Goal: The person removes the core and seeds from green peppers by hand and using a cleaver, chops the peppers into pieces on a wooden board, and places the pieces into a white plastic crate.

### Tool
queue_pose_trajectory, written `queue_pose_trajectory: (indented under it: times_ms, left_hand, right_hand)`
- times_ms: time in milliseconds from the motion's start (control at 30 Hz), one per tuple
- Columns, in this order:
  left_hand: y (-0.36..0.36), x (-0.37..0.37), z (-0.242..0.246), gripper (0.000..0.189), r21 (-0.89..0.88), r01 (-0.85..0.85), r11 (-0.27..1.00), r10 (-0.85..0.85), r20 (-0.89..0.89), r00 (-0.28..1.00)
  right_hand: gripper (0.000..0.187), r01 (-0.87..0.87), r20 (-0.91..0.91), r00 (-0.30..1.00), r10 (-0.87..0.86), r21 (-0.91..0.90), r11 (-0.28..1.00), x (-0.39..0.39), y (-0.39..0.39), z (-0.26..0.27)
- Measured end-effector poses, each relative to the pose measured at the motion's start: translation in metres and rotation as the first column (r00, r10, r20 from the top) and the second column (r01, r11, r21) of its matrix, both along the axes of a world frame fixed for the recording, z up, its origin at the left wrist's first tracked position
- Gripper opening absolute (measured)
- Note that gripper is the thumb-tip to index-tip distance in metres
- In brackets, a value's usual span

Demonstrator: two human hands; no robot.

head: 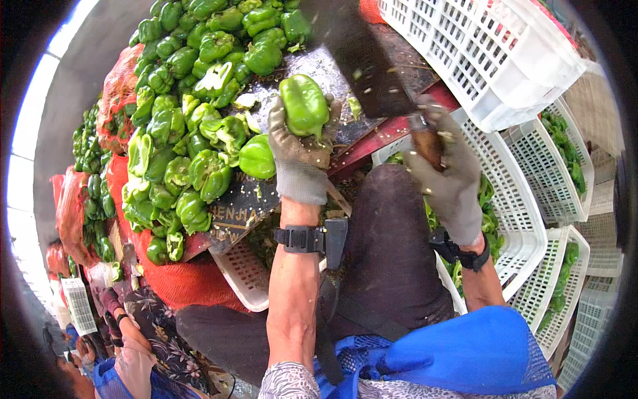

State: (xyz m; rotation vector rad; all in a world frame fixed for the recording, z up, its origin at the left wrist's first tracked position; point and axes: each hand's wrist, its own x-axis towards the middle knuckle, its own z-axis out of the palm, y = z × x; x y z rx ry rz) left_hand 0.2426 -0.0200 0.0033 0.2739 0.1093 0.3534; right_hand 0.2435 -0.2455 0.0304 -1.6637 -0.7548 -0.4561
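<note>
In my gloved left hand a whole green bell pepper is held up over the dark plywood board. My gloved right hand grips the wooden handle of a broad cleaver; its dark blade is blurred and points up and away, to the right of the pepper. Another green bell pepper lies against my left glove. Left of it spreads a heap of green bell peppers, several of them cut or broken open. Pepper bits and seeds are scattered over the board.
A white plastic crate with green pieces stands beside my right knee, and another crate is tilted above it. More crates line the right. Red mesh sacks lie left and below the board. A co-worker's gloved hand shows at lower left.
</note>
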Motion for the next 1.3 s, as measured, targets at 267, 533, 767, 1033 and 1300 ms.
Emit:
queue_pose_trajectory:
  times_ms: [267, 533, 767, 1033, 1300]
  left_hand:
    - [0.012, -0.019, 0.004, 0.051, -0.080, 0.176, 0.981, -0.151, 0.245, 0.958]
    - [0.010, 0.037, -0.009, 0.034, 0.697, -0.047, 0.715, 0.434, -0.391, 0.811]
    - [0.018, 0.040, -0.007, 0.047, 0.849, 0.518, -0.100, 0.717, -0.300, 0.630]
    - [0.010, 0.019, -0.009, 0.038, 0.791, 0.344, 0.505, 0.496, -0.593, 0.634]
    - [0.020, 0.018, -0.017, 0.026, 0.574, 0.286, 0.767, 0.262, -0.688, 0.677]
  right_hand:
    - [0.062, 0.064, -0.524, 0.850, -0.057, -0.006, 0.998, -0.018, -0.027, 0.022]
    - [0.059, -0.116, -0.345, 0.937, 0.055, -0.160, 0.980, 0.006, -0.008, 0.010]
    - [0.066, -0.176, -0.188, 0.975, 0.117, -0.335, 0.926, 0.034, 0.005, -0.001]
    - [0.064, -0.234, -0.258, 0.954, 0.152, -0.325, 0.916, 0.022, 0.007, 0.013]
    - [0.061, -0.246, -0.209, 0.960, 0.187, -0.311, 0.918, 0.019, 0.016, 0.017]
